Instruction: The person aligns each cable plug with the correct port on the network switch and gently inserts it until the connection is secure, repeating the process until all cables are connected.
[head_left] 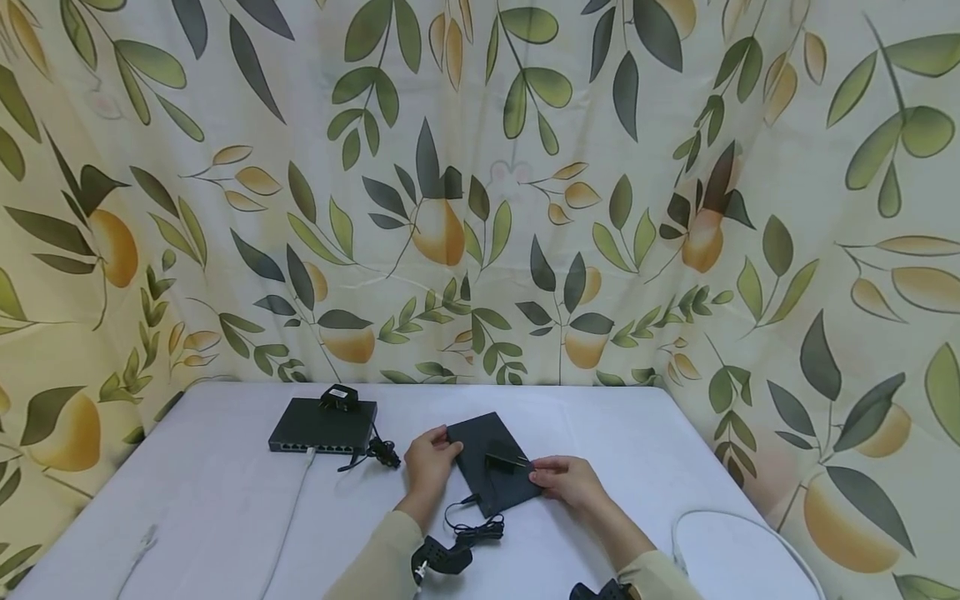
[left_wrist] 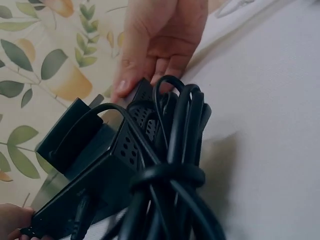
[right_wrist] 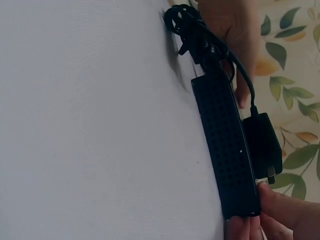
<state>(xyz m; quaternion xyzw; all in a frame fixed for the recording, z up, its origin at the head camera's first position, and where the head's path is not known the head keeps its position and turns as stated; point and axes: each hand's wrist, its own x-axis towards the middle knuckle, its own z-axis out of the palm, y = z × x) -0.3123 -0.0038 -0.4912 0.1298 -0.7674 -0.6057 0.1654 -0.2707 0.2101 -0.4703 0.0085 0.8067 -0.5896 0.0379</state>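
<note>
A flat black network switch (head_left: pixel 474 446) lies turned at an angle between the two hands, with small vent holes along its side (right_wrist: pixel 222 140). My left hand (head_left: pixel 431 465) grips its far left corner, thumb on top. At the right corner my right hand (head_left: pixel 572 482) pinches the edge, fingertips under it in the right wrist view. A black plug adapter (head_left: pixel 504 463) rests on top of the switch. Its cable, tied in a bundle (left_wrist: pixel 170 175), hangs at the near end, where a connector (left_wrist: pixel 82 212) meets the switch. Whether the switch fully clears the table cannot be told.
A second black switch (head_left: pixel 300 425) sits at the back left, with an adapter (head_left: pixel 340 397) on it, a bundled black cord (head_left: pixel 384 451) beside it and a white network cable (head_left: pixel 288 521) plugged in. Other white cables (head_left: pixel 772 527) lie right and far left. A patterned curtain surrounds the white table (head_left: pixel 592 425).
</note>
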